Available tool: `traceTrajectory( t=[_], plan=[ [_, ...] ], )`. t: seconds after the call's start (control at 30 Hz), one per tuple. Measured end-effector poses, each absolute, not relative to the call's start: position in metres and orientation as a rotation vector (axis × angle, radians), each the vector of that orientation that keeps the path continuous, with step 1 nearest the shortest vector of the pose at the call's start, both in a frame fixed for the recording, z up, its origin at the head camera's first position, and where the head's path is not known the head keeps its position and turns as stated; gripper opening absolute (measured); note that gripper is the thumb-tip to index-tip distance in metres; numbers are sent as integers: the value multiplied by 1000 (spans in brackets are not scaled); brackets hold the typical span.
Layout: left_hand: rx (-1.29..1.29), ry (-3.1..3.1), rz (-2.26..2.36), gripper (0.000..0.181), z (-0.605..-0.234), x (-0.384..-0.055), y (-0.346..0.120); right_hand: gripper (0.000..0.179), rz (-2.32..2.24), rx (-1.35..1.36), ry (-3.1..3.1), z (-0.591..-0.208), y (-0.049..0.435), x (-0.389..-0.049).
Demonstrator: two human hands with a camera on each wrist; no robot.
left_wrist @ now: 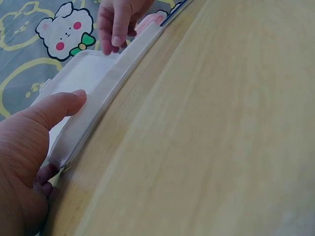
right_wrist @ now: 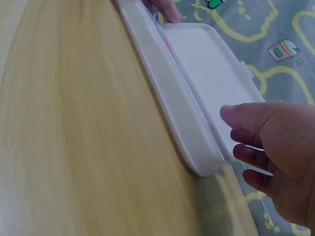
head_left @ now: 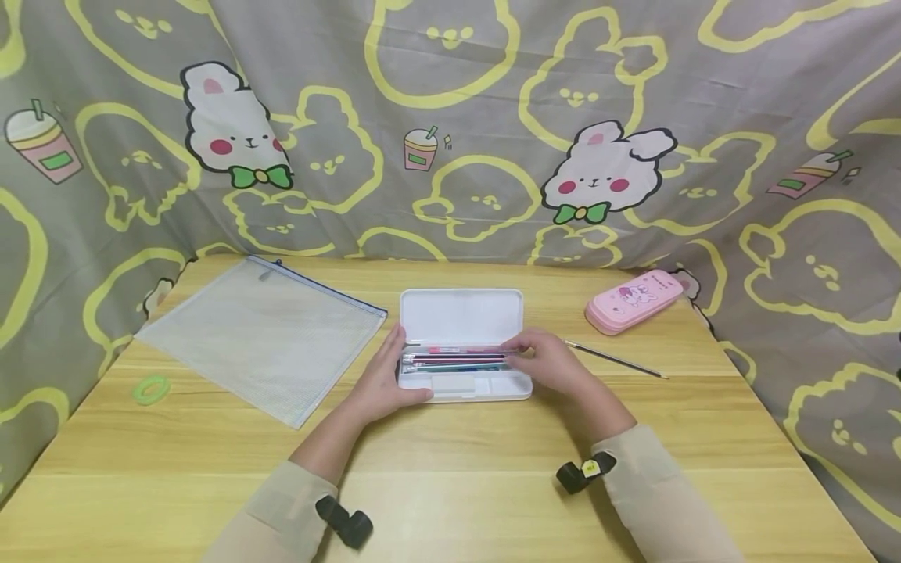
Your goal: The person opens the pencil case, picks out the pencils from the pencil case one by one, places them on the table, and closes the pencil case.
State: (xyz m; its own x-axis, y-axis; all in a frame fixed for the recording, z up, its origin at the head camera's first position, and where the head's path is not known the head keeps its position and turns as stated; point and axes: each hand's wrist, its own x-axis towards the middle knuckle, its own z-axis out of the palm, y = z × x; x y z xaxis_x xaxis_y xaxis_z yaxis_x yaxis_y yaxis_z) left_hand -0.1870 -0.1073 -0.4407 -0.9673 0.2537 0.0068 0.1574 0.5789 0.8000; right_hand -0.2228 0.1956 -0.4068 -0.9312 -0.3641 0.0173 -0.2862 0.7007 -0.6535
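A white pencil case (head_left: 461,317) lies with its lid raised at the middle of the table. Several pencils (head_left: 454,360) lie lengthwise inside it, with a whitish block (head_left: 453,384) in the front part. My left hand (head_left: 380,379) grips the case's left end, thumb on the front wall (left_wrist: 93,108) and fingers round the end. My right hand (head_left: 545,360) is over the right end of the case, at the pencil ends. In the right wrist view its thumb and loosely bent fingers stand apart, nothing visible between them. A dark pencil (head_left: 619,360) lies on the table right of this hand.
A translucent mesh bag with a blue zip (head_left: 260,336) lies flat at the left. Near it is a light green ring (head_left: 151,389). A pink case (head_left: 633,301) with a rabbit picture stands at the back right. A patterned curtain (head_left: 486,133) hangs behind the table (head_left: 450,485).
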Motion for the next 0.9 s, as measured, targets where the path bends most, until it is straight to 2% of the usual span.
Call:
traceTrajectory(
  t=[0.57, 0.9],
  plan=[
    [360, 2696, 1358, 122, -440, -186, -107, 23, -690, -670, 2892, -403, 178, -228],
    [356, 2701, 1342, 123, -440, -186, -107, 20, -781, -547, 2765, -400, 174, -229]
  ],
)
